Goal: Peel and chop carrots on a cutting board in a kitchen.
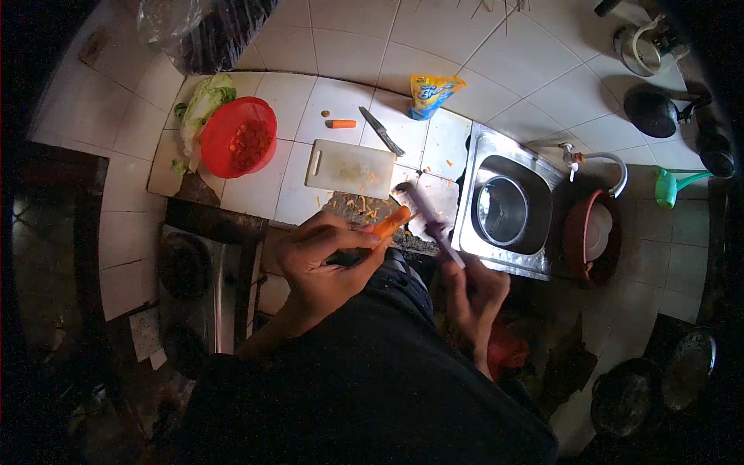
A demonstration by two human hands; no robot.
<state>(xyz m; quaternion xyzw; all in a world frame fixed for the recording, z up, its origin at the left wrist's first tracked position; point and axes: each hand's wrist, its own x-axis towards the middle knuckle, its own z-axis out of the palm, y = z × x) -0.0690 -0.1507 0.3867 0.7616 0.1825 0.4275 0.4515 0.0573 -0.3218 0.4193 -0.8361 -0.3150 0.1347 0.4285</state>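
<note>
A carrot (393,223) points up and to the right from the fingers of my left hand (328,256), which grips its lower end. My right hand (474,290) holds a purple peeler (433,225) by its handle; motion blurs its head, close to the carrot's tip. I cannot tell whether the blade touches the carrot. Beyond both hands lies a white cutting board (350,168) with bits of peel on it. Orange peelings (361,204) are scattered on the worn counter edge below the board. A knife (381,131) and a short carrot piece (343,124) rest behind the board.
A red plastic bowl (264,119) with cut orange pieces stands at left, beside a leafy cabbage (203,107). A yellow-blue pouch (433,96) stands against the tiled wall. At right, a steel sink (465,232) contains a round metal pot (503,210). A gas stove (224,279) is lower left.
</note>
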